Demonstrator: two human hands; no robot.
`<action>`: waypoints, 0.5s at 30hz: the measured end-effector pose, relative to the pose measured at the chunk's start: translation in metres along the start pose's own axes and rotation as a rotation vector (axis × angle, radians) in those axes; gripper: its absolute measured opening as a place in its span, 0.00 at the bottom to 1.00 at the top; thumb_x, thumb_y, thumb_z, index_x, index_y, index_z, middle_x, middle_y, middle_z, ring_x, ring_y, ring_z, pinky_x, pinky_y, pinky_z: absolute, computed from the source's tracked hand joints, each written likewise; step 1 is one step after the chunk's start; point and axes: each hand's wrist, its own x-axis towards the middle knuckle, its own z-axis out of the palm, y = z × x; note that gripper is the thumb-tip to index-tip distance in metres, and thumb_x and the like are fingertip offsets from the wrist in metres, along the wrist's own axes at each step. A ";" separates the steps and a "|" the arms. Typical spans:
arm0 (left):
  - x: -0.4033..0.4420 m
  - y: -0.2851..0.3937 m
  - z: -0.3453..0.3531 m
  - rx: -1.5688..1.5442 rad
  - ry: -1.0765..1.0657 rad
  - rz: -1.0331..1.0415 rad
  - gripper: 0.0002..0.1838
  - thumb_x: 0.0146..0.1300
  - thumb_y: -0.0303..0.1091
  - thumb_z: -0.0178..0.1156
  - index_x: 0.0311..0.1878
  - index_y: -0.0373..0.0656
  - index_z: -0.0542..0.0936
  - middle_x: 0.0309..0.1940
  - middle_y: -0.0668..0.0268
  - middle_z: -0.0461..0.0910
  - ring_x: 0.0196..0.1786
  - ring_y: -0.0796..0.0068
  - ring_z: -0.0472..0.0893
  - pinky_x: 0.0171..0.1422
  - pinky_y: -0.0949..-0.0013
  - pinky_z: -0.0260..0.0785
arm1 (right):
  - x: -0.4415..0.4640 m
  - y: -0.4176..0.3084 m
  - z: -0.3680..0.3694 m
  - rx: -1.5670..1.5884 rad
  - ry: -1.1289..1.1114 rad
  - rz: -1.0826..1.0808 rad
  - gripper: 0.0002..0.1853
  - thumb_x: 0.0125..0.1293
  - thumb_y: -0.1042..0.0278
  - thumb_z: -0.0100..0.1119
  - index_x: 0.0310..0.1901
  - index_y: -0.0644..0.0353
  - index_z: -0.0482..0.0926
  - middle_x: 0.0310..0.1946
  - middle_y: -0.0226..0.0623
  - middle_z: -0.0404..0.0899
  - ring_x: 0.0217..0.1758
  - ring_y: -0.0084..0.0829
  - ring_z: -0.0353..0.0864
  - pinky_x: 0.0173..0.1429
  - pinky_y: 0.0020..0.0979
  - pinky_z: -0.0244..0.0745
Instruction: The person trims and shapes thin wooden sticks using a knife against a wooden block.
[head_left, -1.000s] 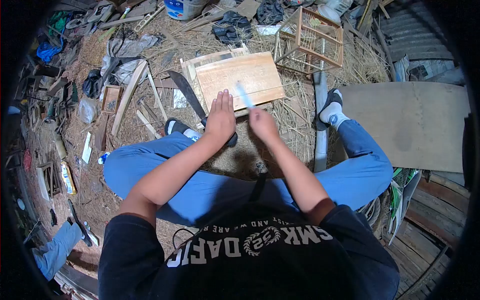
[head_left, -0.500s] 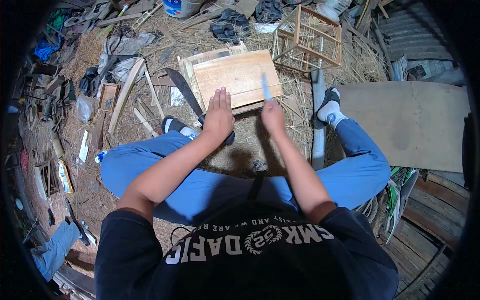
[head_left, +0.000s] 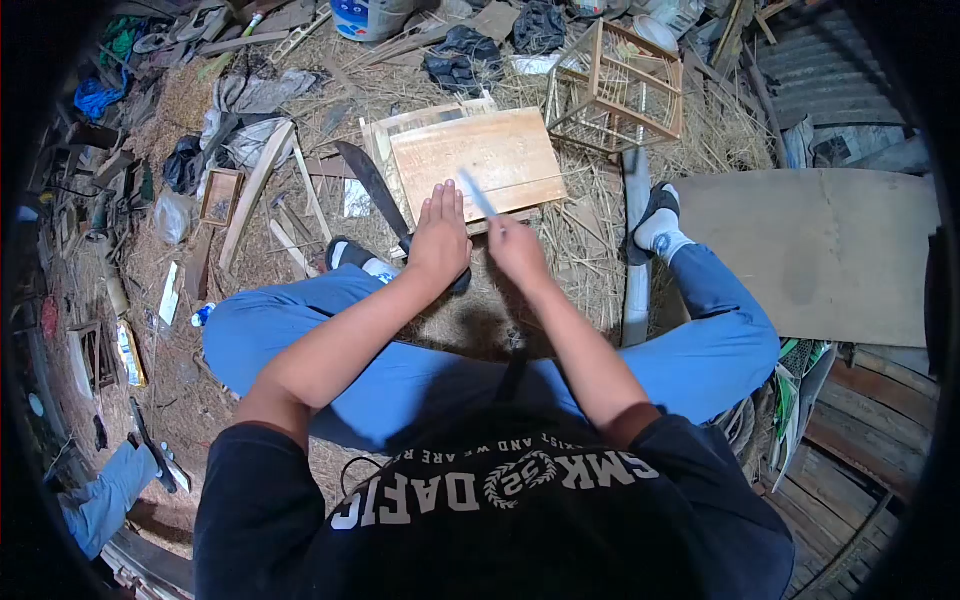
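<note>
My left hand [head_left: 441,238] lies flat with its fingers stretched out, pressing on the near left part of a light wooden board [head_left: 490,150]. A line runs across the board close to its near edge. In my right hand [head_left: 515,245], closed at the board's near edge, is a knife [head_left: 477,192] with a slim bluish blade, slightly blurred. The blade slants up and left over the board, its tip close to my left fingers. A machete [head_left: 372,188] with a dark blade lies left of the board, its handle partly hidden under my left hand.
More boards [head_left: 385,130] lie beneath the wooden board. Beyond its right corner stands a wooden-framed cage [head_left: 615,85]. A grey pipe [head_left: 637,240] runs beside my right foot, with a large flat sheet [head_left: 800,250] farther right. Straw and wood scraps [head_left: 258,195] cover the ground.
My right hand has moved left and slightly nearer to me, bringing the knife close to my left fingers. My left hand stays in place on the board.
</note>
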 end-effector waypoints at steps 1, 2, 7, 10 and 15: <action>-0.001 0.000 0.002 -0.010 0.007 0.008 0.45 0.63 0.42 0.65 0.78 0.23 0.64 0.81 0.36 0.61 0.84 0.40 0.62 0.86 0.47 0.58 | 0.006 0.010 -0.009 0.016 0.047 0.027 0.23 0.81 0.48 0.48 0.50 0.56 0.87 0.43 0.60 0.88 0.49 0.64 0.87 0.57 0.58 0.81; -0.002 0.000 0.000 -0.017 -0.011 0.012 0.45 0.64 0.42 0.65 0.79 0.23 0.64 0.82 0.36 0.60 0.84 0.39 0.61 0.87 0.47 0.56 | 0.019 0.034 -0.008 0.049 0.151 0.033 0.23 0.81 0.48 0.48 0.49 0.56 0.88 0.42 0.59 0.88 0.47 0.64 0.87 0.55 0.57 0.82; -0.001 0.003 -0.004 -0.008 -0.075 -0.009 0.45 0.66 0.43 0.64 0.80 0.24 0.62 0.83 0.38 0.56 0.86 0.42 0.58 0.88 0.48 0.53 | 0.012 0.026 -0.018 0.008 0.132 0.156 0.25 0.81 0.46 0.48 0.50 0.58 0.87 0.41 0.59 0.88 0.48 0.63 0.87 0.56 0.57 0.81; -0.001 0.000 -0.004 -0.030 -0.106 -0.026 0.46 0.68 0.44 0.62 0.81 0.25 0.60 0.85 0.39 0.54 0.87 0.44 0.55 0.90 0.49 0.50 | 0.000 0.001 -0.010 -0.043 -0.021 0.039 0.25 0.81 0.46 0.48 0.50 0.59 0.87 0.41 0.60 0.88 0.47 0.64 0.87 0.56 0.58 0.81; -0.006 -0.001 0.002 -0.117 0.017 0.012 0.43 0.65 0.38 0.60 0.79 0.22 0.63 0.82 0.35 0.57 0.84 0.38 0.60 0.88 0.45 0.54 | 0.023 0.035 -0.035 -0.042 0.126 0.098 0.25 0.82 0.47 0.47 0.49 0.60 0.87 0.39 0.61 0.87 0.46 0.65 0.87 0.53 0.59 0.81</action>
